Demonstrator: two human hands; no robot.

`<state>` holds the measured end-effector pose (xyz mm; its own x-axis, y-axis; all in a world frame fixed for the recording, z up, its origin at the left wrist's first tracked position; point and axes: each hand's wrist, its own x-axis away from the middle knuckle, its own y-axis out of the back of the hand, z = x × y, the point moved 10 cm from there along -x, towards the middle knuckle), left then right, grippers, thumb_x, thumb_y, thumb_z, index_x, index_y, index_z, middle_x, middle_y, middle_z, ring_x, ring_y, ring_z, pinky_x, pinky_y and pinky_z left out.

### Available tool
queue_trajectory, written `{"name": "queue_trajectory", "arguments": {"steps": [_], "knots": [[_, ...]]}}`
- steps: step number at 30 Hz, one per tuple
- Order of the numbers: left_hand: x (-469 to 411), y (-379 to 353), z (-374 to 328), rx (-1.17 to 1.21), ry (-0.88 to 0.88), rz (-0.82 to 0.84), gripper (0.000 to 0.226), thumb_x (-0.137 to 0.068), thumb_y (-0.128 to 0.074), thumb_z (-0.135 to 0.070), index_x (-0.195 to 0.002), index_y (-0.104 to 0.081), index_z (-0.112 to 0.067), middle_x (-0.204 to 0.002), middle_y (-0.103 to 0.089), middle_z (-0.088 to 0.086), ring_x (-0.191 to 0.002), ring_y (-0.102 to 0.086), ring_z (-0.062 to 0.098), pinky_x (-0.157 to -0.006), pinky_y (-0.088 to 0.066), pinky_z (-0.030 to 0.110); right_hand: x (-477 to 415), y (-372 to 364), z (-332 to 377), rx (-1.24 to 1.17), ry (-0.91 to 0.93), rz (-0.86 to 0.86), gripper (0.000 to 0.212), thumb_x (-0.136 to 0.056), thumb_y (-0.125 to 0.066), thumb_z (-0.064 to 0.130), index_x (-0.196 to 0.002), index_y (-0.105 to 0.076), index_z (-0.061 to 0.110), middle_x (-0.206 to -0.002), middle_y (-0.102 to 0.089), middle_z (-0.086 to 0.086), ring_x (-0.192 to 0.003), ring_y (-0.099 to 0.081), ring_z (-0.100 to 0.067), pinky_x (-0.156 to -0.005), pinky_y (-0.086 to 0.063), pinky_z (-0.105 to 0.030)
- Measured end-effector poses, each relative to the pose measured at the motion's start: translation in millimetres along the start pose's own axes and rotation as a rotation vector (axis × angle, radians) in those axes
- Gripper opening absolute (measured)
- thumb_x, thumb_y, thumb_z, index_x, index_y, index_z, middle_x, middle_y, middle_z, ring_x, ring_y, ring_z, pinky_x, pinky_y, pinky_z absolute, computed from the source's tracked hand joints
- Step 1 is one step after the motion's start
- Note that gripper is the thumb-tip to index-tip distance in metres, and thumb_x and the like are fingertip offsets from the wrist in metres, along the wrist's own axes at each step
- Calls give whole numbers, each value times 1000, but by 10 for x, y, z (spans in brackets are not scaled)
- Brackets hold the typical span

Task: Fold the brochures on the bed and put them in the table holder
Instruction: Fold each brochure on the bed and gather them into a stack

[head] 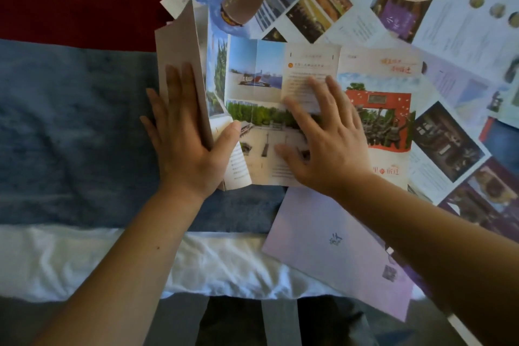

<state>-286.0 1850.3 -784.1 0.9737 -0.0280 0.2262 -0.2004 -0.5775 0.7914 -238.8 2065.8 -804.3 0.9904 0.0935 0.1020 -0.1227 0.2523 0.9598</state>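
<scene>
1. Risk first: panels of the brochure (280,121) likely to spring back open if pressure eases, since the end flap at the left stands up off the bed rather than lying flat.
2. Crooked crease probable if the flap comes over out of line with the printed folds; edges then unlikely to meet.
3. Slipping also possible: glossy sheets underneath, a pale lilac sheet (337,247) and other spread brochures (309,3), could slide on the bed cover (70,121) and drag the fold askew.
4. Left hand (185,137): fingers together and extended against the outer face of the raised flap, thumb hooked round its lower edge onto the printed side, so pinching the flap.
5. Right hand (323,137): open, fingers spread apart, palm down, pressing flat on the middle panels.
6. Brochure lying open on the bed directly under the right hand, its left end held by the left hand, overlapping the other sheets at the right.
7. Table holder not in view.
</scene>
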Motion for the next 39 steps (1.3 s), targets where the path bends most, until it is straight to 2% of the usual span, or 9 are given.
{"name": "queue_trajectory", "arguments": {"steps": [4,10,14,17,19,24,29,35,39], "knots": [[0,-128,-166,1,-13,20,103,-79,-47,-63,-165,-5,-25,-173,0,-1,-157,6,38,-121,7,66,125,-1,-350,116,-150,43,90,-93,-29,85,-166,-15,35,-173,0,-17,-159,5,-41,-129,3,-54],[33,-308,-425,3,-69,48,97,-82,-52,-50,-164,-5,-29,-173,-2,-3,-157,4,37,-121,9,66,189,-8,-571,27,-91,50,69,-109,-25,57,-167,-12,23,-175,-3,-8,-161,3,-29,-131,0,-45],[95,-500,-632,15,-126,122,99,-76,-47,-51,-163,-3,-34,-173,-1,-4,-158,6,33,-121,11,65,230,39,-669,91,-18,41,74,-107,-23,63,-167,-12,23,-175,-5,-9,-161,1,-31,-130,-3,-50],[121,-632,-739,-33,-156,151,100,-75,-48,-52,-163,-2,-35,-173,0,-4,-158,7,32,-121,10,66,267,43,-845,131,-163,38,84,-102,-22,72,-168,-3,24,-173,6,-17,-160,8,-37,-129,0,-53],[116,-693,-777,-55,-165,157,100,-75,-46,-55,-163,-1,-37,-173,1,-3,-158,7,32,-122,10,65,285,37,-910,124,-235,30,79,-105,-20,67,-167,-1,22,-173,7,-17,-159,10,-37,-129,3,-53],[77,-764,-821,-91,-162,148,99,-77,-45,-54,-163,2,-38,-173,3,-3,-158,8,32,-122,9,65,321,74,-974,21,-298,-37,64,-111,-19,46,-167,-6,19,-175,0,-5,-161,7,-29,-130,5,-46],[130,-855,-929,-103,-181,180,100,-77,-49,-53,-163,0,-37,-173,6,-2,-158,10,30,-122,10,64,341,108,-1079,-88,-209,-20,62,-112,-24,39,-167,-12,14,-175,-6,-2,-161,4,-25,-128,9,-35],[213,-1032,-1086,-229,-188,184,101,-80,-54,-54,-164,-2,-34,-172,10,2,-157,11,35,-122,5,65,366,111,-1072,-26,-153,-61,61,-112,-27,37,-166,-17,11,-174,-12,-7,-161,-3,-27,-131,0,-41],[324,-1210,-1212,-335,-249,185,96,-81,-44,-59,-164,-2,-35,-173,7,3,-157,10,37,-122,1,66,376,121,-1061,-37,-137,-113,60,-112,-29,36,-165,-19,9,-173,-14,-9,-161,-6,-29,-131,-5,-45]]}}
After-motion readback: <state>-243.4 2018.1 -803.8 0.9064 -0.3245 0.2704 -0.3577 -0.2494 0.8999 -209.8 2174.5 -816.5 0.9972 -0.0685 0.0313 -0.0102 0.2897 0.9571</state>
